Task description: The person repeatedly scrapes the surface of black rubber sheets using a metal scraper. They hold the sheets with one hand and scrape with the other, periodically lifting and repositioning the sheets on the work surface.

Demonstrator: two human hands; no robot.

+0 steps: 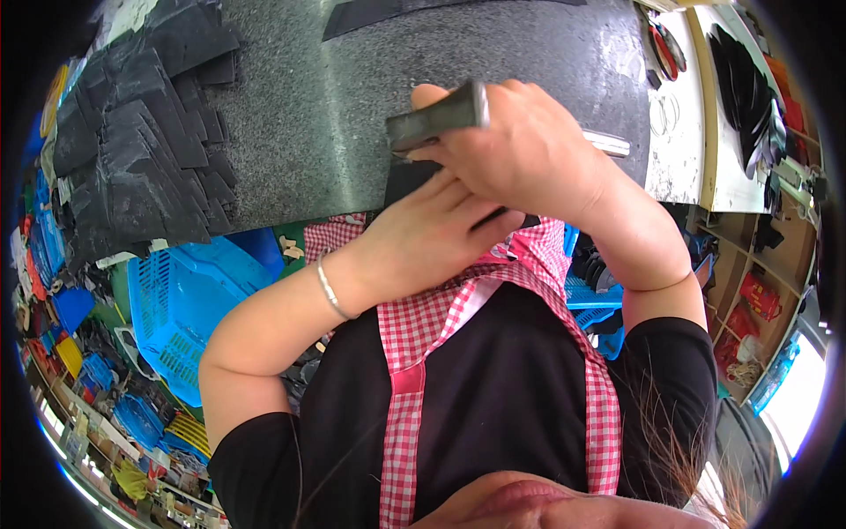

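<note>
My right hand [529,150] is closed around a grey metal block-shaped tool [438,119], held level just above the near edge of the grey speckled work slab [308,106]. Below it, my left hand [432,234] grips a flat black piece of material [407,181], pressed up under the tool. A thin silver bracelet [328,291] circles my left wrist. Most of the black piece is hidden by my fingers.
Stacks of black cut pieces [141,141] cover the slab's left side. A blue plastic basket [189,304] stands below left, and another blue basket [592,304] to the right. A shiny metal bar [608,143] lies behind my right hand. Shelves [749,264] hold red and black goods at right.
</note>
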